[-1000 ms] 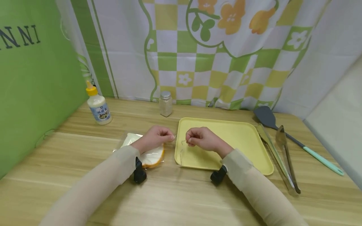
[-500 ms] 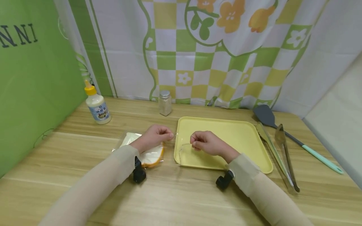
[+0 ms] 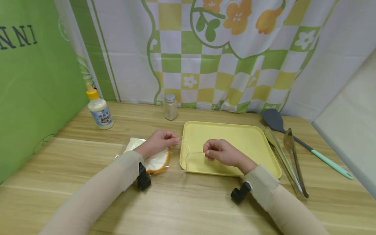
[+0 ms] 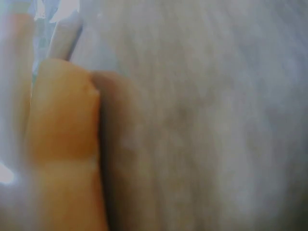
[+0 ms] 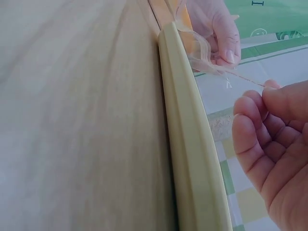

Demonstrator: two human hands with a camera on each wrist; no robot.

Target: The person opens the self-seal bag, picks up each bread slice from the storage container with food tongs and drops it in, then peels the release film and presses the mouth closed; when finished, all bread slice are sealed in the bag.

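Observation:
Sliced bread [image 3: 158,161] with an orange-brown crust lies in a clear plastic bag [image 3: 178,147] left of the yellow tray [image 3: 235,133]. My left hand [image 3: 161,142] reaches over the bread and pinches the bag between thumb and forefinger near the tray's left rim. Over the tray, my right hand [image 3: 221,151] pinches the bag's thin edge, which runs taut from the fingertips to the left and then bends toward the front rim. In the right wrist view this edge looks like a narrow strip. The left wrist view shows the bread crust [image 4: 67,115] close up through plastic.
A yellow-capped squeeze bottle [image 3: 100,111] stands at the back left, and a glass shaker jar [image 3: 170,107] with a metal lid is behind the bread. Right of the tray lie metal tongs [image 3: 286,163] and a dark spatula [image 3: 302,142] with a mint handle.
My right hand has moved to the right and slightly nearer over the tray, drawing the bag's edge out sideways. The left hand keeps its pinch, almost still.

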